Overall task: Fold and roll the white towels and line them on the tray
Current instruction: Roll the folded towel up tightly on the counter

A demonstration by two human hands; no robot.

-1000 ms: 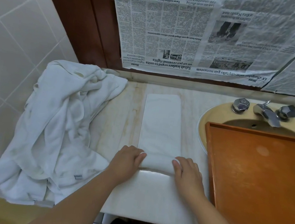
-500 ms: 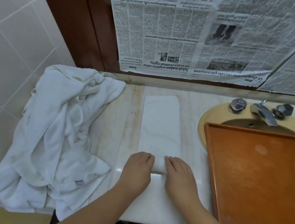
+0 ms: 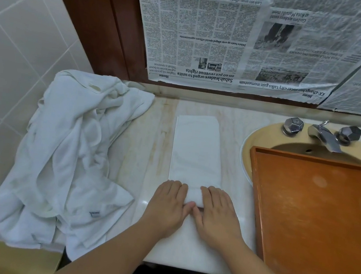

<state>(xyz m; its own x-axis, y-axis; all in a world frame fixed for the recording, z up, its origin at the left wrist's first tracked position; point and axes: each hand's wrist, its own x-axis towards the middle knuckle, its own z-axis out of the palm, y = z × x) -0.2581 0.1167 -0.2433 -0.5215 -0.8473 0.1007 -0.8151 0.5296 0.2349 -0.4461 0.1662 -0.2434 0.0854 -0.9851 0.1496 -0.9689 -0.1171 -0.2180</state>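
A white towel (image 3: 197, 152) folded into a long narrow strip lies on the marble counter (image 3: 151, 147), running away from me. Its near end is wound into a short roll. My left hand (image 3: 168, 205) and my right hand (image 3: 216, 213) sit side by side on that roll, fingers curled over its top and thumbs meeting behind it. Only a small patch of the roll shows between the hands. The orange wooden tray (image 3: 314, 219) stands to the right of the towel with nothing on it.
A heap of crumpled white towels (image 3: 67, 151) covers the counter's left side against the tiled wall. The tray partly covers a yellow sink (image 3: 263, 135) with a chrome tap (image 3: 323, 136). Newspaper (image 3: 231, 41) covers the mirror behind.
Both hands have slid from the ends of the roll toward its middle and now nearly touch. The roll has crept a little further along the strip.
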